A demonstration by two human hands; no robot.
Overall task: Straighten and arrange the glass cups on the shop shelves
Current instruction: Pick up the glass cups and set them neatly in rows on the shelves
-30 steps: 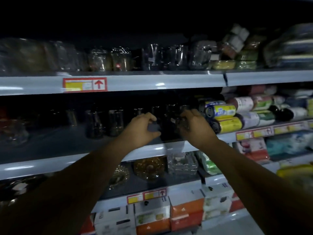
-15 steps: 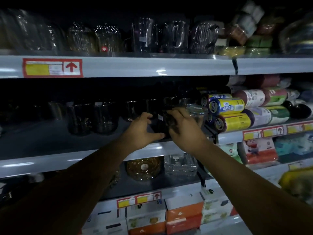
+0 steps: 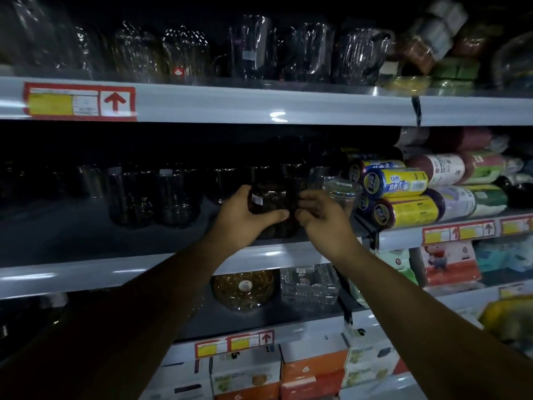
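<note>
A dark patterned glass cup [image 3: 272, 202] with a small white label stands near the front of the middle shelf [image 3: 129, 272]. My left hand [image 3: 245, 223] is wrapped around its left side, thumb across the front. My right hand [image 3: 324, 219] pinches its right edge. A clear glass cup [image 3: 341, 194] stands just right of my right hand. Two dark glass cups [image 3: 155, 194] stand further left on the same shelf, and more sit behind in deep shadow. Wrapped glassware [image 3: 259, 50] lines the top shelf.
Rolls in yellow, blue and green wrappers [image 3: 403, 194] are stacked on the right of the middle shelf. Below are an amber glass dish [image 3: 243, 288] and a clear glass ashtray [image 3: 308, 285]. Boxed goods [image 3: 311, 373] fill the bottom shelf. The scene is dim.
The view has closed in on the shelves. Both hands came together around the dark patterned cup, with the left now gripping its side and the right moved in from the right.
</note>
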